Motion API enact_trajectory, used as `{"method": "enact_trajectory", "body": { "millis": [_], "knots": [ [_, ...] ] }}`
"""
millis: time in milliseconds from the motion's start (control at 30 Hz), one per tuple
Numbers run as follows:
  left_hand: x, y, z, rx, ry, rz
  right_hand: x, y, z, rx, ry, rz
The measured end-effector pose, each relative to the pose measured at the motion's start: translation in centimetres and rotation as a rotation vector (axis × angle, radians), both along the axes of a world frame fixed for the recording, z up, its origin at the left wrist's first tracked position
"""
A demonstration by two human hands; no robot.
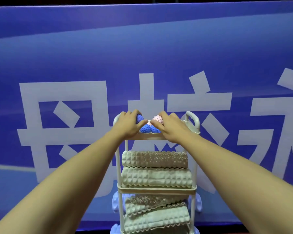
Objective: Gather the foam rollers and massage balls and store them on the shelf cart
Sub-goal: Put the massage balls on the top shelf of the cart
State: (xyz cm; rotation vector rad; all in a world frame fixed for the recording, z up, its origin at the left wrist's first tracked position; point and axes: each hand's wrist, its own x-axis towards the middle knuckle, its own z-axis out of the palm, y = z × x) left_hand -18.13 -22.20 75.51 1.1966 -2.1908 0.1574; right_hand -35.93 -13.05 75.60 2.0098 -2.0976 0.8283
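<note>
Foam rollers, beige with moulded ridges and knobs, fill the lower shelves of the tall cream plastic shelf cart point(156, 190): two lie stacked on the middle shelf, the upper foam roller point(155, 159) resting on the lower foam roller point(156, 177), and more lie crossed on the shelf under it. On the top shelf I see small spiky rubber massage balls — a blue ball point(145, 128) at the front and another blue one just beside it. My left hand point(130, 124) curls its fingers round a blue spiky ball point(139, 118), and my right hand point(170, 126) grips a pink spiky ball point(157, 119); both hands are over the top shelf, the thumbs almost touching, arms stretched forward. The cart has a looped handle point(192, 120) on its right side. Behind it stands a large blue banner point(142, 48) with big white characters.
</note>
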Motion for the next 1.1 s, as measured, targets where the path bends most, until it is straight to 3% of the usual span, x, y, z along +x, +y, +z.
{"method": "enact_trajectory", "body": {
  "millis": [133,200,367,533,633,800,1000,1100],
  "knots": [
    [-0.8,-0.7,-1.9,0.044,-0.061,-0.007,0.5,-1.7,-0.4,0.037,0.081,-0.016],
    [-1.1,-0.8,-2.4,0.022,-0.172,0.024,0.3,-2.2,-0.9,0.065,0.050,-0.036],
    [-1.3,-1.2,-2.1,0.026,-0.238,-0.005,0.0,-2.8,-1.3,0.038,-0.036,-0.079],
    [-1.1,-0.8,-2.5,0.049,-0.180,-0.032,-0.4,-2.7,-2.2,0.019,-0.008,-0.055],
    [-1.1,-0.9,-2.4,0.121,-0.057,-0.050,-0.4,-2.7,-2.6,0.000,0.099,-0.028],
    [-0.8,-1.4,-2.1,0.269,0.101,-0.120,-1.8,-2.3,-2.6,-0.014,0.072,0.045],
    [-0.6,-1.2,-2.1,0.219,0.039,-0.129,-3.5,-1.8,-2.6,-0.020,-0.014,0.087],
    [-0.4,-0.9,-2.8,0.160,-0.032,-0.074,-3.7,-1.2,-2.9,-0.136,0.027,-0.023]
  ]
}}
